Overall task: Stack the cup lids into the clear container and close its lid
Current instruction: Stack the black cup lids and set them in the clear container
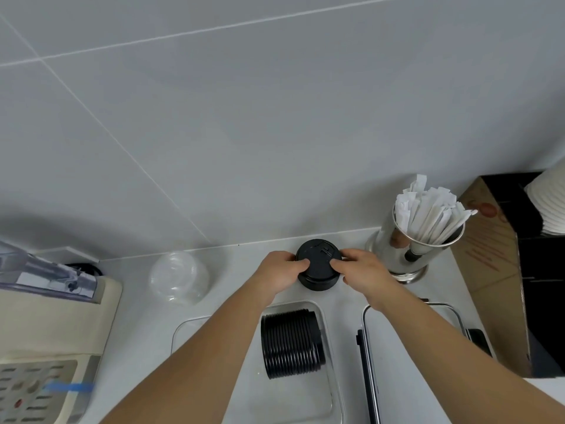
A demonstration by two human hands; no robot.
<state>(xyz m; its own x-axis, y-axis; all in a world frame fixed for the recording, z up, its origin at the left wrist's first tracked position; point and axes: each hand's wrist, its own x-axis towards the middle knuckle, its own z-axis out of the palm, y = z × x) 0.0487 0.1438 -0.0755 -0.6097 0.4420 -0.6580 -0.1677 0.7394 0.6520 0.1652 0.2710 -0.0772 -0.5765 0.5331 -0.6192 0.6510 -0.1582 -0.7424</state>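
Black plastic fills my grip: a short stack of black cup lids stands on the white counter near the wall, and I have both hands on it. My left hand curls round its left side with the thumb lying across the top lid, and my right hand clasps the right side the same way, thumb on top, so both are clamped on the stack. Just nearer to me sits the clear container, open, with a long row of black lids lying on its side along the right half; my left forearm crosses over its left half. To the right of it the container's lid rests on the counter, clear with dark clasps, partly under my right forearm. Left of my hands a stack of clear dome lids stands on the counter, apart from the black ones. Right of my hands a steel cup holds paper-wrapped straws. At the far left is a cream machine with a vented tray; at the far right a brown cardboard box.
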